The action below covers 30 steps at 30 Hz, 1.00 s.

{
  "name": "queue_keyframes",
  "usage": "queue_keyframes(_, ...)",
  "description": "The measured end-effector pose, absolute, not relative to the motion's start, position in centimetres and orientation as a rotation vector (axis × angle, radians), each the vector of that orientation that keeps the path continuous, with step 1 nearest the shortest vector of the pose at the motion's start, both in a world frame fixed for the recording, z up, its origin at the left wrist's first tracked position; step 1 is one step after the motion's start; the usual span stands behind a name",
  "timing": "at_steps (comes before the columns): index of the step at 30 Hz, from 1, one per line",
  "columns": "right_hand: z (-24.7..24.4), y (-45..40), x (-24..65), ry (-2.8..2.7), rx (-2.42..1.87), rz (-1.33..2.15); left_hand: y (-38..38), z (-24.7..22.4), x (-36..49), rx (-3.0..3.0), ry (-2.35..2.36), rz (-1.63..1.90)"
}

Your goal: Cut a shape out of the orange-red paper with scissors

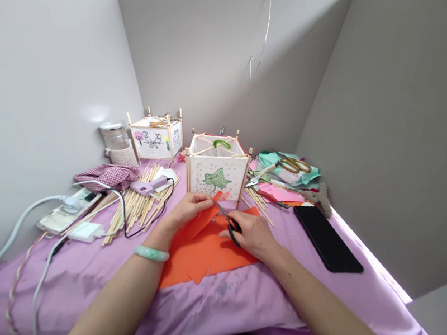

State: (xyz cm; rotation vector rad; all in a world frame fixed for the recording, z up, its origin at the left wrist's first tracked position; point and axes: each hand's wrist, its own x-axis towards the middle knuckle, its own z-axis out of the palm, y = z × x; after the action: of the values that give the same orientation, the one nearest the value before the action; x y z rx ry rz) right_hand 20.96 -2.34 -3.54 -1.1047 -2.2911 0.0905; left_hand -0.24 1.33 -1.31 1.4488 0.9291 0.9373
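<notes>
My left hand (193, 209) pinches a piece of orange paper (199, 225) whose far end is cut into a fringe. Black-handled scissors (234, 228) are in my right hand (254, 233), their blades at the paper just beside my left fingertips. Under both hands a larger orange sheet (209, 258) lies on the purple cloth, with a small scrap at its near edge. Right behind my hands stands a stick-framed paper lantern (216, 175) with a green leaf drawn on its front panel.
Another lantern (153, 142) stands behind left, near a glass jar (114, 138). Wooden sticks (136, 207), a purple glue gun (152, 184) and a power strip (68, 211) with cables lie left. Right are pliers (258, 178), brown-handled scissors (294, 164) and a black phone (327, 239). Grey panels enclose the table.
</notes>
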Motion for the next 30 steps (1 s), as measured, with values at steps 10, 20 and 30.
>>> queue_keyframes(10, -3.77, -2.1, 21.01, -2.296, -1.118, 0.059, 1.51, -1.44, -0.37, 1.506, 0.964, 0.909)
queue_keyframes(20, -3.51, -2.52, 20.88, -2.287, -1.109, 0.084, 1.25, -1.06, -0.26, 1.556, 0.926, 0.875)
queue_keyframes(30, -3.62, -2.24, 20.86, -2.296, -1.123, 0.082, 1.08, -1.04, -0.27, 1.537, 0.908, 0.84)
